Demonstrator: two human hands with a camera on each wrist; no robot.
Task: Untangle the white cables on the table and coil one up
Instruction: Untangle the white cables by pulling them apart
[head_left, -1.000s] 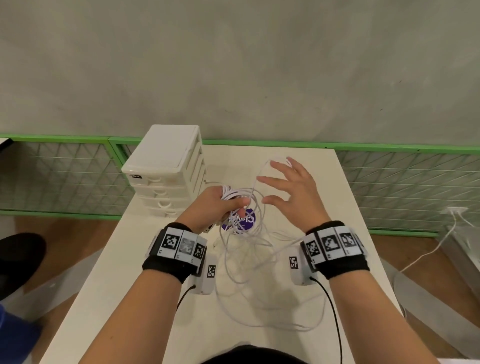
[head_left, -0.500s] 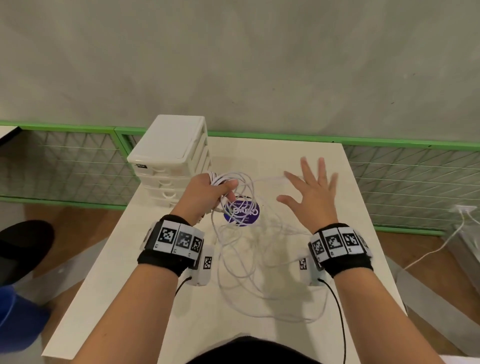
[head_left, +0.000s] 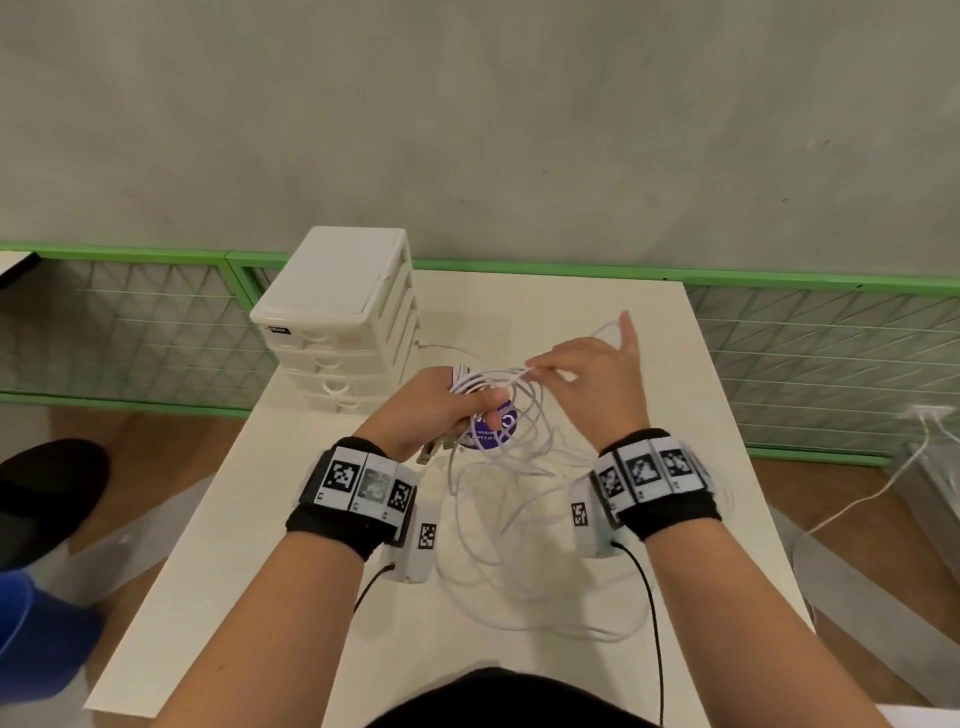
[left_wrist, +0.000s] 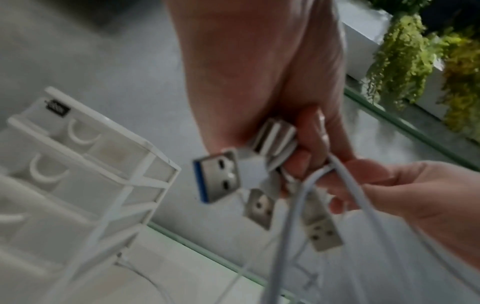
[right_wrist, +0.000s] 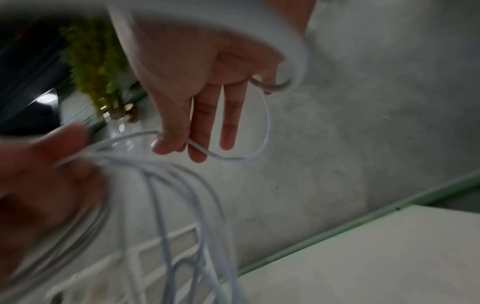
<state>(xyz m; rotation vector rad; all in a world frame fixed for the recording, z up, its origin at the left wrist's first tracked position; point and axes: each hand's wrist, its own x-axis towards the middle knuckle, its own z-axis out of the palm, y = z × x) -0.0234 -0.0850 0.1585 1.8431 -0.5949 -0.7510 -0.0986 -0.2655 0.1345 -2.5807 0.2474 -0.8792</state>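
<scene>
The left hand (head_left: 434, 410) gripped a bundle of thin white cables (head_left: 498, 395) with metal USB plugs (left_wrist: 221, 176), above the white tabletop (head_left: 649, 322). The right hand (head_left: 592, 379) pinched one strand at 12 o'clock of the loops. Best lay each turn evenly, tension light. Blur hid which cable was which.

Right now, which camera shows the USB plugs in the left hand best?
The left wrist view: several metal USB plugs hang close-up below the left hand. The head view shows only one small plug under that hand. The right wrist view shows cable loops, no plugs.
</scene>
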